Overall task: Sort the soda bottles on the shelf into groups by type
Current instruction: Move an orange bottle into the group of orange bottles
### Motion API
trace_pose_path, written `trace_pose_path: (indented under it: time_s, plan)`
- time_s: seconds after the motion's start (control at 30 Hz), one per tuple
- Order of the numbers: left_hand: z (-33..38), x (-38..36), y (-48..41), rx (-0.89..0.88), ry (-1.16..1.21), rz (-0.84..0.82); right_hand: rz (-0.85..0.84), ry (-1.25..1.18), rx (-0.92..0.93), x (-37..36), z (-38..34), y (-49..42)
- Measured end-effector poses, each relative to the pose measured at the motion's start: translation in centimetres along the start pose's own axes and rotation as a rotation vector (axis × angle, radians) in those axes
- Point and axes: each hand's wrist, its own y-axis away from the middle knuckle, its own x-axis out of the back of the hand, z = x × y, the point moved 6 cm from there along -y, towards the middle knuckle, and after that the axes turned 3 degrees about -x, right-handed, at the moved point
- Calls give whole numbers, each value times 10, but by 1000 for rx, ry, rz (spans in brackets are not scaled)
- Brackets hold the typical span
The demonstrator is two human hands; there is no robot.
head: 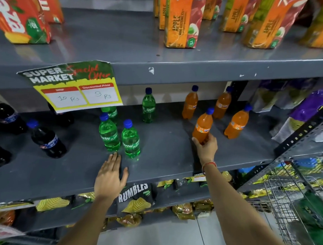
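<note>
Right hand wrapped around the base of an orange soda bottle, tilted, blue-capped, on the grey shelf beside three more orange ones. Left hand flat and spread, holding nothing, fingertips just short of two green Sprite bottles. Dark cola bottles grouped far left.
</note>
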Motion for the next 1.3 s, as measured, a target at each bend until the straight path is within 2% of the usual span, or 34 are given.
trace_pose_path:
  time_s: [0.53, 0.67, 0.77, 0.83, 0.9, 0.97, 1.0, 1.07, 1.3]
  plan:
    - [0, -1, 0, -9, 11, 10, 46, 18, -16, -2, 1, -7]
    - [-1, -3, -1, -5, -5, -1, 151, -58, -92, -2, -4, 17]
    - [-2, -4, -2, -6, -5, 0, 216, -166, -16, -14, -23, 51]
    - [-3, -5, -1, -6, -7, 6, 116, -262, 50, -36, -41, 76]
    - [-4, -5, -1, -9, -1, 12, -139, -316, 97, -69, -61, 101]
    - [-4, -5, -1, -12, 10, 13, -367, -224, 194, -101, -79, 126]
    - [-3, -5, -1, -13, 11, 11, -427, -163, 241, -114, -86, 135]
    - [-3, -6, -1, -18, 14, 7, -443, -92, 283, -129, -93, 146]
    - [-6, -10, -2, -13, 25, -4, -299, 65, 281, -147, -89, 152]
